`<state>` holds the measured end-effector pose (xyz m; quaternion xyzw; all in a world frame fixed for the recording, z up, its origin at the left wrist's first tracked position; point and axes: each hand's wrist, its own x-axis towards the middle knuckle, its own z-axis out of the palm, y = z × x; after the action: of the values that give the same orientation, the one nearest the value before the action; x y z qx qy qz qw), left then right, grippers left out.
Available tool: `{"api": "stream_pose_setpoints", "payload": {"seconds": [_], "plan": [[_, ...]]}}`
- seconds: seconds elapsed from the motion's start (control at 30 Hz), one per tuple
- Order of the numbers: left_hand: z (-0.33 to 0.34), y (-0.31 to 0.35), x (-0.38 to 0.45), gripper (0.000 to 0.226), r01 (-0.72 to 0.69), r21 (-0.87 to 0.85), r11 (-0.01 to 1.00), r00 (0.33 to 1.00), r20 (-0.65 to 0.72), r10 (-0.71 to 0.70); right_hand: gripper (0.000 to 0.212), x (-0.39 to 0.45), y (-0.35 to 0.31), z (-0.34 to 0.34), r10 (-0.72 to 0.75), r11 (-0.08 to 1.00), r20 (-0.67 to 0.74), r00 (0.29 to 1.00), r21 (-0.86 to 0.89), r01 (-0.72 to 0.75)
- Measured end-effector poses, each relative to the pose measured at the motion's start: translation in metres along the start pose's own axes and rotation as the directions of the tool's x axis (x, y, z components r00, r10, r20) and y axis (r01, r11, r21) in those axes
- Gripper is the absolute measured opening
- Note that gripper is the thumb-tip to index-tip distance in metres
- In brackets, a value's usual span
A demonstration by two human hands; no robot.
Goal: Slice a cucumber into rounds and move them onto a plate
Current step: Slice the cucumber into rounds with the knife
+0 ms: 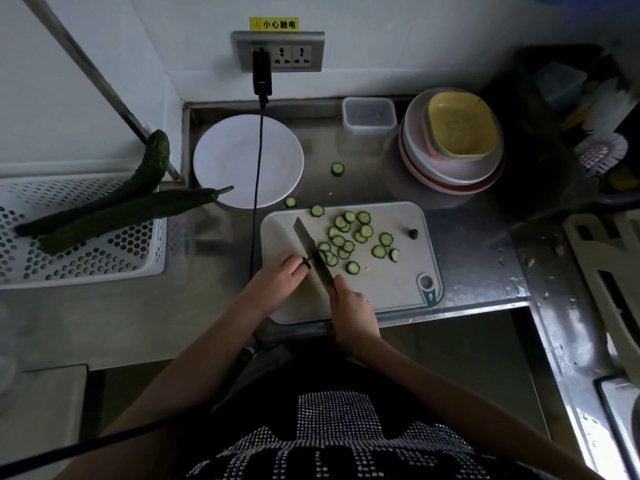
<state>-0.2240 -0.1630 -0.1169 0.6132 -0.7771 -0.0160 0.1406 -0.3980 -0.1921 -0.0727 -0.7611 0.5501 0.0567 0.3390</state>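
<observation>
On the white cutting board (pixel 391 282) my left hand (pixel 277 282) pinches the last dark stub of cucumber (pixel 307 262) against the board. My right hand (pixel 349 306) grips the handle of a knife (pixel 308 249), whose blade lies right beside the stub. Several cucumber rounds (pixel 349 237) are scattered over the board to the right of the blade. A cut-off cucumber end (pixel 413 233) lies near the board's right edge. Two rounds lie off the board on the steel counter (pixel 337 169) (pixel 290 201). The white plate (pixel 247 161) stands behind the board and holds nothing.
Two whole cucumbers (pixel 114 216) lie across a white perforated basket (pixel 86 258) at left. A black cable (pixel 258 168) hangs from the wall socket over the plate. A clear lidded box (pixel 369 116) and stacked bowls (pixel 453 140) stand at the back right. A brush (pixel 604 154) sits far right.
</observation>
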Motion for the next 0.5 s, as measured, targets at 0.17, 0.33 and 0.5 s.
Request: {"api": "stream_pose_setpoints", "payload": {"seconds": [0.17, 0.33, 0.5], "plan": [[-0.003, 0.001, -0.001, 0.032, -0.011, -0.001, 1.0, 1.0, 0.005, 0.011, 0.013, 0.001, 0.002, -0.002, 0.021, 0.99, -0.107, 0.994, 0.139, -0.006], [0.0, -0.001, 0.003, 0.039, 0.023, -0.024, 0.999, 0.998, 0.058, -0.021, 0.014, 0.002, 0.012, -0.006, 0.013, 1.0, -0.201, 0.979, 0.021, -0.009], [-0.006, 0.007, 0.011, 0.019, -0.017, -0.047, 0.999, 0.997, -0.073, 0.014, 0.015, 0.004, 0.019, -0.013, -0.022, 0.983, -0.281, 0.959, -0.179, -0.03]]}}
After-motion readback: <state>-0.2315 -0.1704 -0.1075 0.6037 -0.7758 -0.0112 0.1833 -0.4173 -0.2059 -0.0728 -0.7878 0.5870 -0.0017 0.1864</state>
